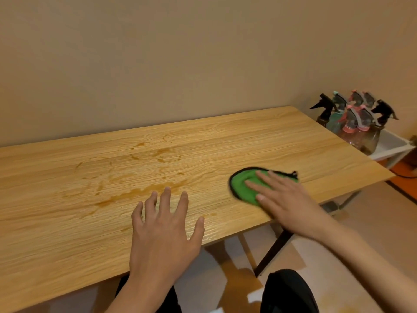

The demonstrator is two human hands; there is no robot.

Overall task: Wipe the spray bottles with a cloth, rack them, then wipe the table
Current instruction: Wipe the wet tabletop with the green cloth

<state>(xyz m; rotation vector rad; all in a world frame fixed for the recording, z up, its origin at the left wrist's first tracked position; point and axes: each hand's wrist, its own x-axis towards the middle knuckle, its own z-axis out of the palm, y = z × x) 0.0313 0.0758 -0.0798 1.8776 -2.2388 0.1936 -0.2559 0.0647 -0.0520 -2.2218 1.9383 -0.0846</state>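
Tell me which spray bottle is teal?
The second bottle from the left in the rack. It alone has a teal head and body, while the rest have black or pink heads.

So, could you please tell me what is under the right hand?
A green cloth, pressed flat on the wooden table by the right hand. The tabletop beneath the cloth is covered from view.

Seven spray bottles [352,125] in one white rack [390,147]: two black-topped, one teal-topped, four pink-topped. They were packed tight, so the count was approximate. One green cloth [240,188]. One wooden surface [67,222]. Two hands: left hand [162,231], right hand [286,206].
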